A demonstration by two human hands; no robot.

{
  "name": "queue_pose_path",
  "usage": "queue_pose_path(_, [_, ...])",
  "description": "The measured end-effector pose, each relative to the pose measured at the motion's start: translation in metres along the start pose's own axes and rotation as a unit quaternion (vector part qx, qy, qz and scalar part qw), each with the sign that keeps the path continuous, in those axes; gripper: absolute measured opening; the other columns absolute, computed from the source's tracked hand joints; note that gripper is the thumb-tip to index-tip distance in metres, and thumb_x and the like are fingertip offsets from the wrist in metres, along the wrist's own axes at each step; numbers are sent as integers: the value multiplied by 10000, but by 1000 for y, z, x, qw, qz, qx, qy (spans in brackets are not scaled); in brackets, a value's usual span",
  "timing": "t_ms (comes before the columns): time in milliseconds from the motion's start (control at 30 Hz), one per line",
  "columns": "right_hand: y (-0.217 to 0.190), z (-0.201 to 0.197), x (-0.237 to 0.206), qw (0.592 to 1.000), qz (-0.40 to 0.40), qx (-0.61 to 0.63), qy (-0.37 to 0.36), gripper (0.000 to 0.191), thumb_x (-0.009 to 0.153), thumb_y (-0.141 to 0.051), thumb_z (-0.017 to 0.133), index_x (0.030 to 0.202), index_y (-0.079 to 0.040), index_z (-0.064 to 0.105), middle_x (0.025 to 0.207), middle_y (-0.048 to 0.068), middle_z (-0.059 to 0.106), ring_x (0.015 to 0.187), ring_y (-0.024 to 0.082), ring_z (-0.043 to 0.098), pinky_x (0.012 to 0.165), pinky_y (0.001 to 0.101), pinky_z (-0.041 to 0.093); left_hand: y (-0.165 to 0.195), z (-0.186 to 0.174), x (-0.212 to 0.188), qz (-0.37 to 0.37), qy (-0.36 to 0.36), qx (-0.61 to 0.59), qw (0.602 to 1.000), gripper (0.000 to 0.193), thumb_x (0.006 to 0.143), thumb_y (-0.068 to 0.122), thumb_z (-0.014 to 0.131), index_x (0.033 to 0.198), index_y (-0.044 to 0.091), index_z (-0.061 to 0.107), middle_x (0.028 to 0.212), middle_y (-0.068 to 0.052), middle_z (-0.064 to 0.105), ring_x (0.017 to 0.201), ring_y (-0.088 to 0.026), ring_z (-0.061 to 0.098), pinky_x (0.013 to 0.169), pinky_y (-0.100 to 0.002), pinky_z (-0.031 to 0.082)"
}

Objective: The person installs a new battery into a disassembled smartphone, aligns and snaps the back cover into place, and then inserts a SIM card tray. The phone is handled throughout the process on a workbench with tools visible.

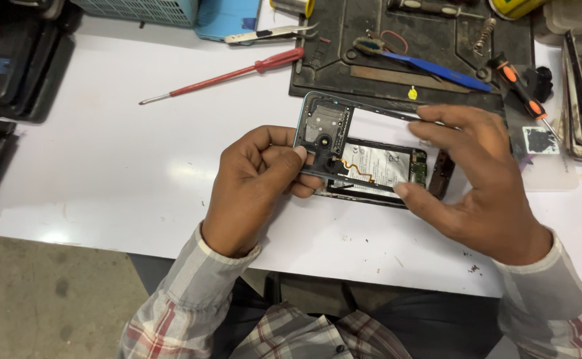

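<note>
left hand [257, 183] pinching phone frame [324, 126] | right hand [480, 179] pinching frame | white battery label [377, 163] beneath

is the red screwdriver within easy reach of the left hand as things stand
Probably yes, but not at once. The red screwdriver lies on bare white table up and left of the left hand, with nothing between them. That hand is gripping the phone frame, so it would have to let go first.

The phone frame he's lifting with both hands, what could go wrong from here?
1. The orange flex cable runs between the phone frame and the opened phone; lifting further might tear it.
2. The left hand and right hand pinch thin rails, which could bend.
</note>
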State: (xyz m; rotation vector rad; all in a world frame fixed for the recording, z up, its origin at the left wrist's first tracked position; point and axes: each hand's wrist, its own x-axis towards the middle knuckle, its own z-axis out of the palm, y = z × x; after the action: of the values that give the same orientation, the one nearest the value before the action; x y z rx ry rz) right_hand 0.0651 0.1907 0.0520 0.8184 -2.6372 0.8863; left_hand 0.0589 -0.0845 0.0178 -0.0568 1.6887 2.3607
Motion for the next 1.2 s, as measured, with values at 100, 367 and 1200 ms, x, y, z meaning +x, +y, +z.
queue_pose_path(100, [-7, 8, 5, 1000, -2, 11, -6, 377, 839, -218, 826, 1174, -89, 713, 1412, 124, 559, 1403, 318, 455, 1140, 453, 408, -4, 1, 1, -3, -3, 2, 1000, 209, 985, 57, 599, 1139, -84, 614, 894, -121, 752, 748, -148, 746, 656, -261, 618])
queue_pose_path(367, [-20, 25, 17, 997, -44, -34, -45, 165, 874, -219, 782, 1022, -148, 764, 1459, 56, 582, 1511, 317, 368, 1267, 577, 185, -7, -3, 1, -9, -11, 6, 1000, 180, 984, 54, 605, 1117, -67, 609, 906, -118, 754, 761, -148, 752, 659, -256, 620])
queue_pose_path(1200, [-27, 35, 18, 997, -24, -67, -8, 53, 897, -168, 742, 903, -116, 742, 1498, 90, 550, 1517, 345, 359, 1283, 596, 175, -8, -10, -1, -9, -13, 18, 1000, 165, 974, 49, 607, 1099, -58, 608, 917, -146, 767, 761, -158, 768, 649, -251, 639])
